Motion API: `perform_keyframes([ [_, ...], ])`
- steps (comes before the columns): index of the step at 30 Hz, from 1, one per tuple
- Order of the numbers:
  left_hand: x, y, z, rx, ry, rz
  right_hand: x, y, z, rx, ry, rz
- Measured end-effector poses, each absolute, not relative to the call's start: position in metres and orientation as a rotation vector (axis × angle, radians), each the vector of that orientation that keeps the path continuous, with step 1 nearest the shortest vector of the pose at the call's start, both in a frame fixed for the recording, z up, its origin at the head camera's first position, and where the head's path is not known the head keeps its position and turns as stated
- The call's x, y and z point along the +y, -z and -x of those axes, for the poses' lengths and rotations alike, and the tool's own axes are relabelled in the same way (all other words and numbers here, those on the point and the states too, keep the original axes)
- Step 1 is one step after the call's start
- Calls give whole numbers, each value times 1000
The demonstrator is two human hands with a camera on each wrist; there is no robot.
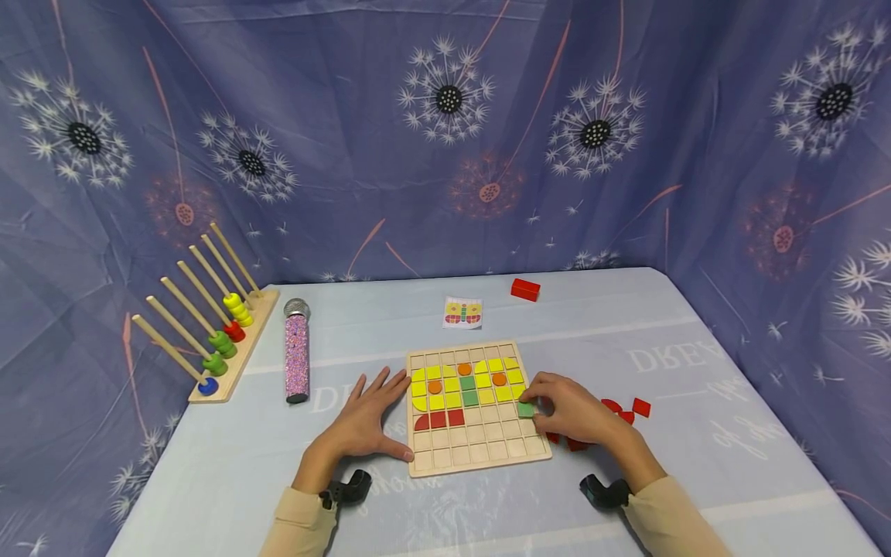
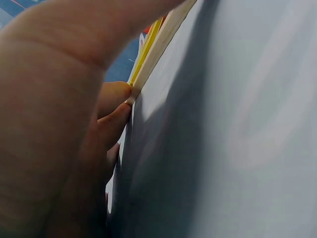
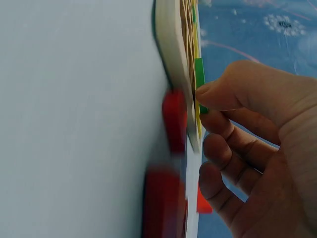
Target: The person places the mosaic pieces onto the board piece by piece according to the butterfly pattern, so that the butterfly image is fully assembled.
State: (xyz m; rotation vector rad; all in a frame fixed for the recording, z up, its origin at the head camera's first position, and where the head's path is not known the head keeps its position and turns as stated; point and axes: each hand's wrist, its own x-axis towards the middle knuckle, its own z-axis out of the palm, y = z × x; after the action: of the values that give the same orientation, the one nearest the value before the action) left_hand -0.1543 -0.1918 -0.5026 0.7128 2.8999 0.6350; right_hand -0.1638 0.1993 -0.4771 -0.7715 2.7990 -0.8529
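The right hand (image 1: 571,406) pinches a green square tile (image 1: 525,410) between its thumb and forefinger, its other fingers curled beside them; the tile is at the right side of the wooden grid board (image 1: 487,449), just nearer than the yellow tiles (image 1: 418,375), and whether it touches the board I cannot tell. The left hand (image 1: 365,418) lies at the board's left edge with its fingers spread apart, thumb at the near end and forefinger toward the far end, both touching the edge. On the board, the yellow tiles form two patches, left and right, with two green squares (image 1: 469,398) between them and three orange discs (image 1: 499,379) set among the far rows. A short row of red tiles (image 1: 438,420) lies nearer, on the left, its left end rounded. Loose red pieces (image 1: 642,407) lie on the table (image 1: 515,518) right of the board, some partly hidden by the right hand. Beyond the board are a butterfly card (image 1: 462,312) and, to its right, a red block (image 1: 525,289). On the left lies a glittery pink microphone (image 1: 297,348), and farther left stands a peg rack (image 1: 244,352) with coloured rings.
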Motion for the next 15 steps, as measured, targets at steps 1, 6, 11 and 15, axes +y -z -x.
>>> perform_keyframes([
  [1,-192,503,155,2903,-637,-718,195,477,165,2792,854,775],
  [6,-192,502,155,2897,-644,-736,175,475,167,2782,814,817],
  [11,-192,503,154,2899,-642,-739,156,474,167,2773,788,892],
  [15,-192,504,154,2904,-631,-721,142,473,168,2753,777,969],
])
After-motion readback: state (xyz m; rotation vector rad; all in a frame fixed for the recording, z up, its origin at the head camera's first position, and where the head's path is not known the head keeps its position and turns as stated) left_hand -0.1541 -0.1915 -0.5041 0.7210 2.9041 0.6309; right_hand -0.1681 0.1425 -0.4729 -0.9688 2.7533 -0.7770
